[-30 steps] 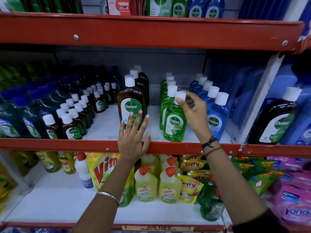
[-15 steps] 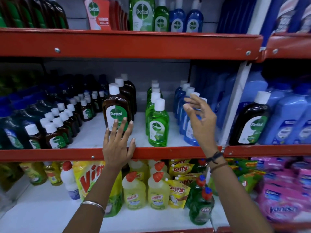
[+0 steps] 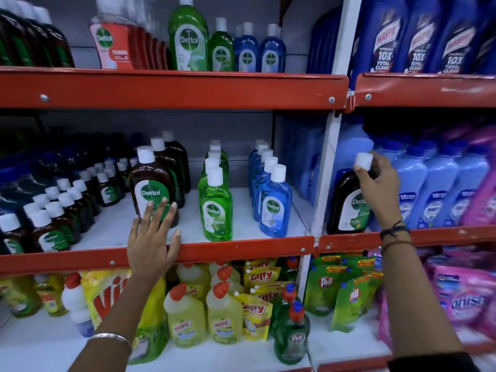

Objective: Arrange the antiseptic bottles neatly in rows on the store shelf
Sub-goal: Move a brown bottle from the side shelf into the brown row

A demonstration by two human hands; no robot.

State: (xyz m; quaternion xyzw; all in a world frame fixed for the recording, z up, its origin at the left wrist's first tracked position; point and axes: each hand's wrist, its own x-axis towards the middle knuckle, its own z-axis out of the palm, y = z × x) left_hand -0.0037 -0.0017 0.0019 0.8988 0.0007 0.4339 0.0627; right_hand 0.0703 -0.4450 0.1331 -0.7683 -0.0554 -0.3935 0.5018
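Note:
On the middle shelf (image 3: 241,251) stand rows of antiseptic bottles: large brown bottles (image 3: 150,183), green bottles (image 3: 216,208) and blue bottles (image 3: 273,208), all white-capped. My left hand (image 3: 153,237) lies flat and open on the red shelf lip, fingertips touching the front brown bottle. In the bay to the right, a lone brown antiseptic bottle (image 3: 346,205) stands among light blue bottles. My right hand (image 3: 378,183) is closed around its neck just below the white cap.
Small brown bottles (image 3: 53,210) crowd the shelf's left part. Light blue detergent bottles (image 3: 440,189) and pink ones (image 3: 483,194) fill the right bay. A white upright post (image 3: 326,167) divides the bays. Cleaner bottles and pouches (image 3: 222,310) sit below; more bottles above.
My right hand left the blue row and moved right past the post, taking hold of the lone brown bottle's neck. The view shifted right and up. My left hand stayed on the shelf lip.

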